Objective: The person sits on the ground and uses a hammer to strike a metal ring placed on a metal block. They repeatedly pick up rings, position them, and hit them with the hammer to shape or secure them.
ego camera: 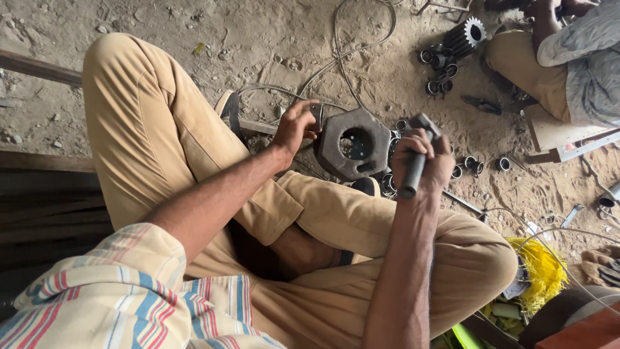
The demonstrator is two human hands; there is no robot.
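The left hand (295, 127) rests its fingers on the edge of a big, dark metal block (353, 143) with a round hole, which sits on the dirt by the knee. The right hand (423, 161) is closed tight around a hammer (415, 161), just beside the block. Small metal rings (440, 64) lie nearby.

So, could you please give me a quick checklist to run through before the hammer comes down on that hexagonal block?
1. Right hand grips the hammer firmly on its handle: ok.
2. Left hand steadies the hexagonal metal block at its edge: ok.
3. Left fingers away from the block's upper face: cannot tell, they sit right at the rim.
4. Block resting flat and stable on the ground: cannot tell.
5. Loose metal rings clear of the block: not ok, several lie against it.
6. Other person clear of the swing: ok, seated well apart.
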